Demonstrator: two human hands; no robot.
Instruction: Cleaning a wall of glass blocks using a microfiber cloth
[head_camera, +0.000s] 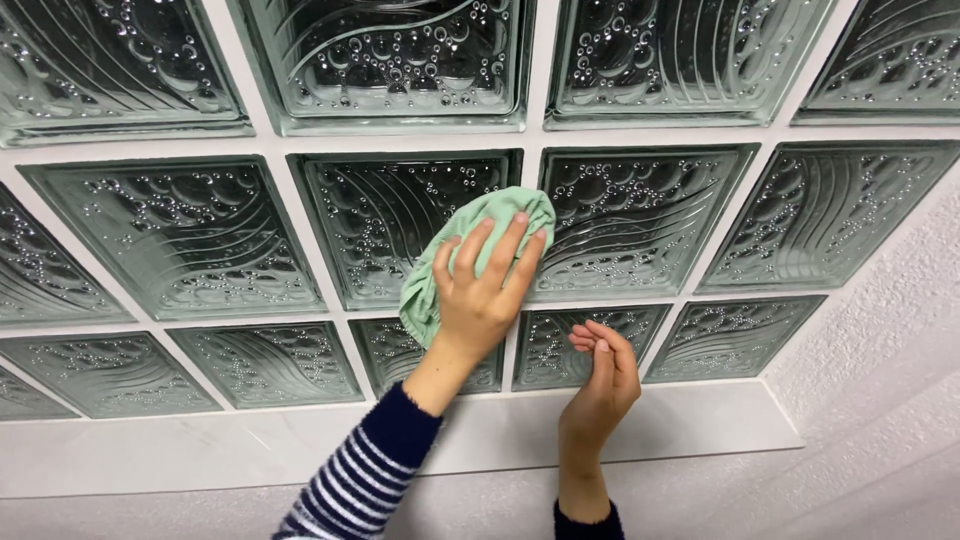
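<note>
My left hand (480, 295), in a navy and white striped sleeve, presses a pale green cloth (470, 235) flat against a patterned glass block (390, 215) in the middle row of a glass block wall. The cloth bunches under my spread fingers and reaches across the white joint (528, 215) to the neighbouring block. My right hand (603, 375) rests lower and to the right, against a bottom-row glass block (545, 350). Its fingers are loosely curled and it holds nothing.
The wall is a grid of wavy, bubbled glass blocks (180, 235) set in white joints. A white sill (200, 450) runs below the bottom row. A rough white plastered wall (880, 330) borders the blocks on the right.
</note>
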